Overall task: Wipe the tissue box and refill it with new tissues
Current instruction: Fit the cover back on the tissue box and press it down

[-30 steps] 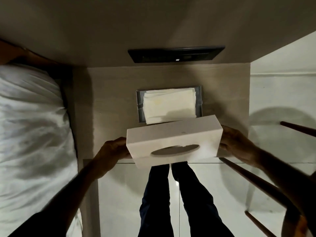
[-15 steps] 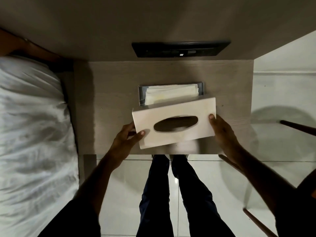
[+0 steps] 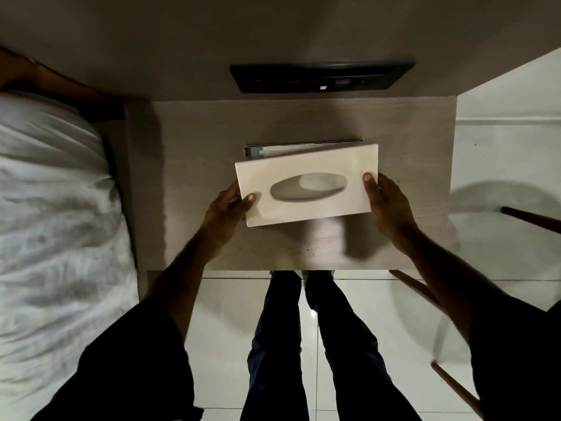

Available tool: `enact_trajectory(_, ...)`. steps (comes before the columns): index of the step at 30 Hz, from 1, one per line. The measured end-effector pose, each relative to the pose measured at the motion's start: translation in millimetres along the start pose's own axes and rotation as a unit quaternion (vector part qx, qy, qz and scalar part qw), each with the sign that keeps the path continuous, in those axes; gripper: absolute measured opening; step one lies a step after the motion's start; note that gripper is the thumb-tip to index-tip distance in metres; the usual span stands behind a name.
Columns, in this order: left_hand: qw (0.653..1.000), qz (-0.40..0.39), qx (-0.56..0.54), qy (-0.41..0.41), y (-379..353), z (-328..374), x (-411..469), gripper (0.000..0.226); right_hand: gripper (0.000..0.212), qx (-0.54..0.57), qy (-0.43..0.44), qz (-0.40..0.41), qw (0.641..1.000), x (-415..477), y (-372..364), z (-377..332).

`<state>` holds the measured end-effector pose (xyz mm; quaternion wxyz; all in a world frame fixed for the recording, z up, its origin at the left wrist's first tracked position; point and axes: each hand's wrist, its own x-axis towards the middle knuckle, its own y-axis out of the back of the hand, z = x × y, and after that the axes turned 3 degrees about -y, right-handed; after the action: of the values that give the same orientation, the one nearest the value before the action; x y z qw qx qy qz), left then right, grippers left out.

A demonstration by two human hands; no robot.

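White tissue box cover (image 3: 306,183) held over the table (image 3: 197,138), tilted, oval slot facing up; left hand (image 3: 226,208) closed on its left end, thumb on top near the slot; right hand (image 3: 387,205) closed on its right end, thumb on the top edge; grip firm on both sides, fingers wrapped under and hidden; grey base tray (image 3: 252,150) with folded tissues (image 3: 291,146) lying on the table just behind, mostly covered by the cover's far edge; white bedding (image 3: 51,192) to the left; dark wall panel (image 3: 321,75) above; dark trousers (image 3: 303,344) over a pale tiled floor (image 3: 501,153).
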<state>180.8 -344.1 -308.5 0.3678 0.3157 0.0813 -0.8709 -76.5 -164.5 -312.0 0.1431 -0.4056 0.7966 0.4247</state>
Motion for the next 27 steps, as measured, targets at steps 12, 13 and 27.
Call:
enact_trajectory(12, 1.0, -0.007, 0.014, -0.01, 0.2, 7.4, 18.4, 0.024, 0.051, -0.041, -0.04, 0.013, 0.998, 15.2, -2.5, -12.9)
enact_trajectory(13, 1.0, -0.005, 0.011, -0.008, -0.2, 7.2, 19.5, 0.024, 0.051, -0.044, -0.045, 0.014, 0.998, 16.1, -2.8, -13.8)
enact_trajectory(27, 0.999, 0.006, 0.026, 0.018, -1.3, 4.0, 31.8, 0.019, 0.046, -0.102, -0.002, 0.041, 0.994, 17.3, -7.3, -16.4)
